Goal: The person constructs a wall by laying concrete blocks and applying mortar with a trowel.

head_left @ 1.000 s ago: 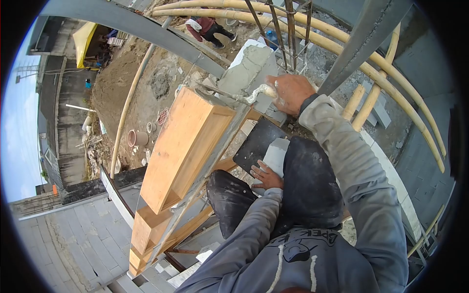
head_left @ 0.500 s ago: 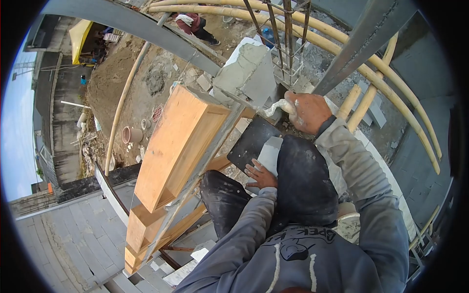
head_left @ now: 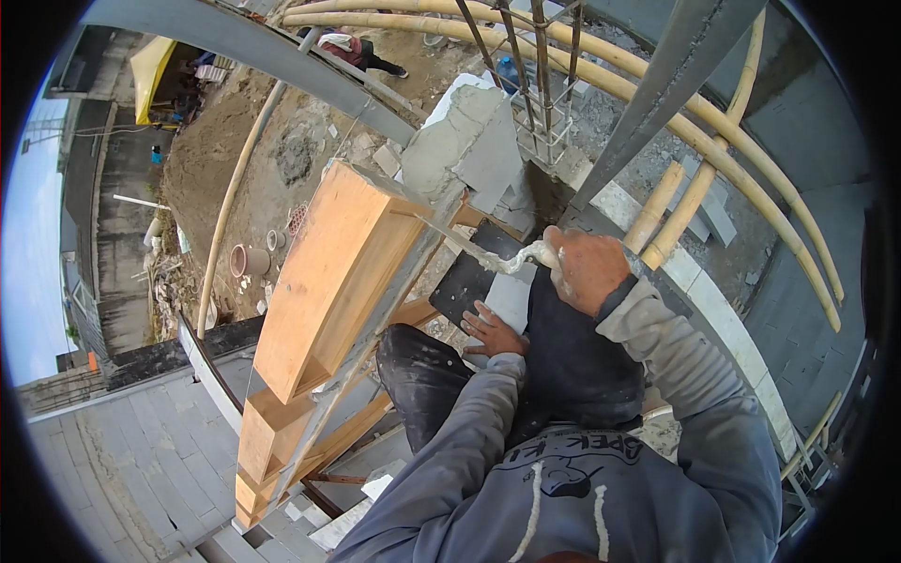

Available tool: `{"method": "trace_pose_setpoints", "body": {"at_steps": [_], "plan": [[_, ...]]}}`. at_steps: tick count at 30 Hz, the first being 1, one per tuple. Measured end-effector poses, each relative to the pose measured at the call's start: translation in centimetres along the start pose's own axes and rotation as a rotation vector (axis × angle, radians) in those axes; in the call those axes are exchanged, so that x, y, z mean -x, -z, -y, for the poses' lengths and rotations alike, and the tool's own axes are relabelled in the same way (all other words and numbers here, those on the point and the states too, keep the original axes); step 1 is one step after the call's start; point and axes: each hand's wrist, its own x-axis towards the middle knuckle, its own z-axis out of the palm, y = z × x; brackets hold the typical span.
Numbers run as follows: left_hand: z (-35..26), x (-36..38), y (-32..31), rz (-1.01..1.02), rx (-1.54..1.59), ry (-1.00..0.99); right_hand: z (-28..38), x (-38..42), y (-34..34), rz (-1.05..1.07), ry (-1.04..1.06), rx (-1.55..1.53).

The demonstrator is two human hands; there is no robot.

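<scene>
My right hand point(head_left: 591, 270) is closed round the handle of a mortar-smeared trowel point(head_left: 488, 259). Its blade, seen nearly edge-on, reaches left to the narrow grey wall edge point(head_left: 392, 272) beside a wooden form point(head_left: 324, 272). Fingers spread, my left hand point(head_left: 495, 335) lies on a pale block point(head_left: 510, 298) and the edge of a black board point(head_left: 462, 293) by my knees. Just beyond the trowel stands a grey block pier point(head_left: 460, 141) with rough mortar on top.
Bamboo poles point(head_left: 610, 80) cross behind upright rebar point(head_left: 542, 75) at the top. A grey steel beam point(head_left: 671, 94) slants down on the right. Far below lie sandy ground point(head_left: 211, 159), a round pot point(head_left: 250, 261) and a person point(head_left: 352, 52).
My right hand has come nearer my body, and the trowel blade now stretches left across to the wall edge. My left hand keeps its place on the block. The view has shifted slightly.
</scene>
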Motion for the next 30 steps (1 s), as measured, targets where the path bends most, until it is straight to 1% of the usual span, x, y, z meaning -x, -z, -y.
{"method": "trace_pose_setpoints", "body": {"at_steps": [1,3,5,6,7,9,10,11,12,13,14,15,17,18,19,21,23,25,26,27,28,29,30], "plan": [[-0.1,0.3,0.8,0.004,-0.001,0.003,-0.2,0.9,0.5,-0.016,-0.017,-0.021],[-0.3,0.1,2.5,0.14,-0.006,0.002,-0.8,2.6,1.2,-0.032,-0.035,-0.042],[-0.2,-0.4,2.4,0.154,0.02,0.011,-1.7,4.3,1.5,-0.118,-0.106,-0.161],[-0.2,-0.4,2.4,0.172,0.047,0.02,-2.5,5.5,1.9,-0.159,-0.11,-0.25],[-0.2,-0.3,3.0,0.178,0.048,0.017,-3.2,6.8,1.6,-0.156,-0.115,-0.247],[-0.4,-0.4,4.8,0.26,0.054,0.01,-4.7,9.8,1.2,-0.252,-0.225,-0.345],[-0.5,-0.2,5.6,0.258,0.024,0.002,-5.5,11.4,1.1,-0.213,-0.3,-0.357],[0.0,-0.5,3.7,0.268,0.023,-0.004,-6.2,13.2,1.0,-0.171,-0.377,-0.369],[0.8,-1.3,0.4,0.092,-0.02,-0.046,-7.0,15.2,0.5,-0.183,-0.432,-0.35],[1.3,-1.5,-1.3,-0.084,-0.061,-0.09,-8.0,17.4,-0.1,-0.196,-0.487,-0.331],[1.1,-0.9,1.7,-0.001,-0.05,-0.131,-9.3,20.1,-0.9,-0.2,-0.524,-0.299],[1.2,-1.1,2.2,0.013,-0.056,-0.141,-10.5,23.1,-1.9,-0.2,-0.564,-0.267],[1.5,-1.2,2.6,0.074,0.006,-0.163,-11.4,29.2,-3.3,-0.224,-0.664,-0.092],[1.1,-1.0,5.0,0.171,-0.017,-0.165,-12.6,33.4,-4.7,-0.205,-0.703,-0.039],[1.3,-1.2,5.4,0.181,-0.018,-0.174,-13.7,37.7,-6.3,-0.19,-0.737,0.018],[1.7,-1.7,5.6,0.209,0.082,-0.157,-14.2,45.1,-8.2,-0.251,-0.699,0.05],[2.5,-2.4,5.7,0.237,0.137,-0.159,-11.7,47.6,-7.2,-0.043,-0.943,-0.047],[3.0,-3.2,5.6,0.28,0.277,-0.127,-9.6,49.8,-7.9,-0.02,-1.026,0.01],[3.6,-3.8,4.4,0.254,0.343,-0.146,-8.8,50.5,-8.6,-0.024,-1.032,0.012],[3.8,-4.0,4.1,0.257,0.346,-0.153,-8.3,51.0,-9.6,0.041,-1.111,0.055],[3.9,-4.2,4.0,0.234,0.435,-0.178,-8.0,51.4,-10.7,0.105,-1.188,0.097],[4.2,-4.4,3.9,0.212,0.521,-0.201,-8.0,51.7,-12.2,0.102,-1.19,0.099],[4.4,-4.8,3.7,0.214,0.523,-0.201,-8.1,51.8,-13.8,0.082,-1.16,0.079]]}}
